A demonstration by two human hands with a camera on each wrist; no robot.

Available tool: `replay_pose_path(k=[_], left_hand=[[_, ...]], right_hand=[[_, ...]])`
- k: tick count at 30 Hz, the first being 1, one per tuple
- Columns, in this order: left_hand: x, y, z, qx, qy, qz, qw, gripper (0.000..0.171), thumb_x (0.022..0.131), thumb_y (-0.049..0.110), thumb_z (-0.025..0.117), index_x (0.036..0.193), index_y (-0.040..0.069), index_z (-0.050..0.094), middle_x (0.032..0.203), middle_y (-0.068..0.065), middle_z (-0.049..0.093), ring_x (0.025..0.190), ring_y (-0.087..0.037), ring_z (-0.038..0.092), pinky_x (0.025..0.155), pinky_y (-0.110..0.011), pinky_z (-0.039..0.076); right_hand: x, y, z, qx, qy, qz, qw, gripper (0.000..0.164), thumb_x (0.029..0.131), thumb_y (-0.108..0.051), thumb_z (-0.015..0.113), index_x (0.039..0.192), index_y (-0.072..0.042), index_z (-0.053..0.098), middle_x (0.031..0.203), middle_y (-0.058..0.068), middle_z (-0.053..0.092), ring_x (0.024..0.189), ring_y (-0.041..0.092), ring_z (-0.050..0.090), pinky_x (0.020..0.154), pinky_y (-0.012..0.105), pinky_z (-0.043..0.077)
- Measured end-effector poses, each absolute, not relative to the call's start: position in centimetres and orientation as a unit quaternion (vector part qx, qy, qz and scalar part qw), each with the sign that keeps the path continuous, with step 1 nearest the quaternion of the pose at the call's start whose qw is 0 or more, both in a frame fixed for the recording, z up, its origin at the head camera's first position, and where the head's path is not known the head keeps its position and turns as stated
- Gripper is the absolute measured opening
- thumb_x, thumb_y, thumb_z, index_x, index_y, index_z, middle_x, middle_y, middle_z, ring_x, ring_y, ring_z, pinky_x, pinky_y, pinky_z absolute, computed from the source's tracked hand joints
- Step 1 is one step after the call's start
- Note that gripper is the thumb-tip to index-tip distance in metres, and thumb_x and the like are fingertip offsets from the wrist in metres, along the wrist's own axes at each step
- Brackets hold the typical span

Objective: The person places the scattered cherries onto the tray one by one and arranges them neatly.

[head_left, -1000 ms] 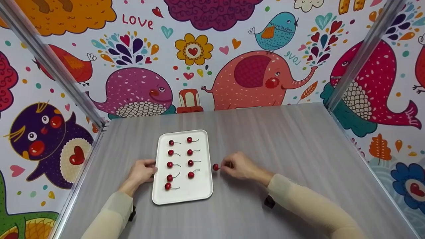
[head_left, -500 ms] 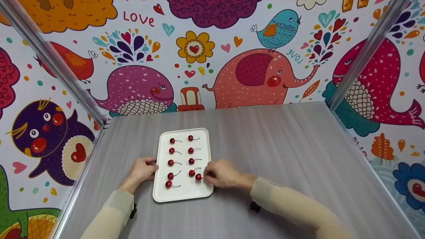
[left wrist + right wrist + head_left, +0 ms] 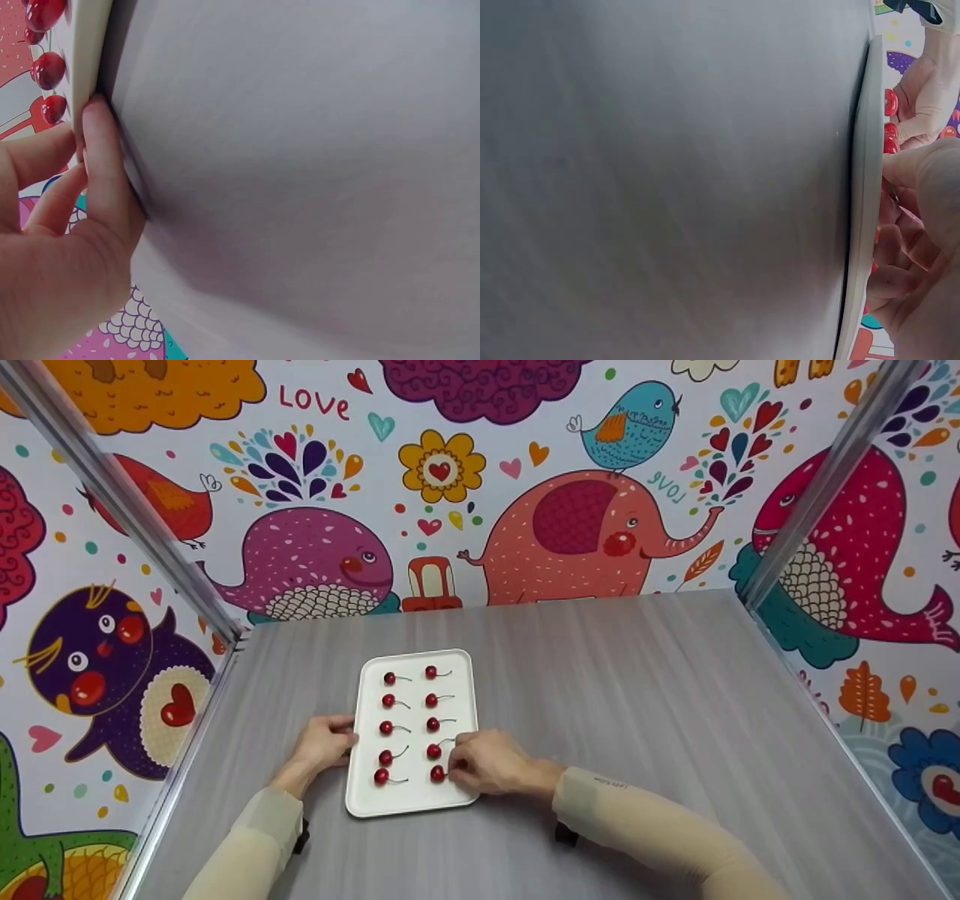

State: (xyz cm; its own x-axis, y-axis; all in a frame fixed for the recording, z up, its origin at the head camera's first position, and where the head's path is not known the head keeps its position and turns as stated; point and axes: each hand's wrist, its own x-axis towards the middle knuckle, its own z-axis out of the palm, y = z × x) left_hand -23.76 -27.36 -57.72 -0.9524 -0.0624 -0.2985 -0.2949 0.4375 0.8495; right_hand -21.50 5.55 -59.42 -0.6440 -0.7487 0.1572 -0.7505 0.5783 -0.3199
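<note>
A white rectangular tray (image 3: pixel 409 799) carries several red cherries (image 3: pixel 386 727) with stems, set out in two columns. My left hand (image 3: pixel 320 746) holds the tray's left rim between thumb and fingers; the left wrist view shows a thumb (image 3: pixel 103 150) against the rim's outer side. Over the tray's lower right part, my right hand (image 3: pixel 491 761) pinches the stem of a cherry (image 3: pixel 437 773), which sits at the near end of the right column. Its fingertips hide that stem. In the right wrist view, curled fingers (image 3: pixel 892 281) stand just above the tray rim (image 3: pixel 866 172).
The tray lies on a grey wood-grain table (image 3: pixel 622 682). Printed panels with cartoon animals (image 3: pixel 570 540) stand behind and at both sides. Metal posts (image 3: pixel 795 502) run up at the two back corners.
My right hand has carried the cherry leftward from beside the tray, over its right rim, to the near end of the right column. The left hand stays at the rim.
</note>
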Motion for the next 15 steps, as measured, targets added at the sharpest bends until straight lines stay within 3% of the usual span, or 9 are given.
replay_pose_path(k=[15], left_hand=[[-23.69,-27.34,-57.73,-0.107,0.852,0.502,0.106,0.052,0.098,-0.003,0.067,0.149,-0.015,0.063,0.106,-0.014,0.068,0.089,-0.016,0.070,0.077,-0.037,0.072]], right_hand=[[-21.25,5.33,-59.40,0.426,-0.887,0.177,0.010,0.010,0.099,-0.028,0.084,0.105,-0.023,0.090,0.091,-0.005,0.074,0.073,0.003,0.059,0.062,0.013,0.042]])
